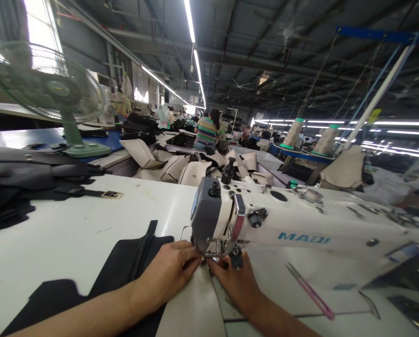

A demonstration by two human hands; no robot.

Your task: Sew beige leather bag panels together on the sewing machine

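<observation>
A white sewing machine (300, 229) with a dark front end stands right of centre. Under its needle area lies a light beige piece (191, 309) that runs toward the bottom edge. My left hand (169, 269) presses on the beige piece, left of the presser foot, its fingers closed together. On the other side my right hand (237, 281) pinches the edge of the piece close to the foot, its fingertips partly hidden by the machine. A black panel (121, 262) with a raised strip lies beneath and beside my left forearm.
Pink-handled tweezers (311, 292) lie right of my right hand. Black pieces with a buckled strap (100, 193) are at the left. Beige pieces (195, 173) are heaped behind the table (65, 238). A green fan (72, 135) stands back left; a person (207, 131) is farther off.
</observation>
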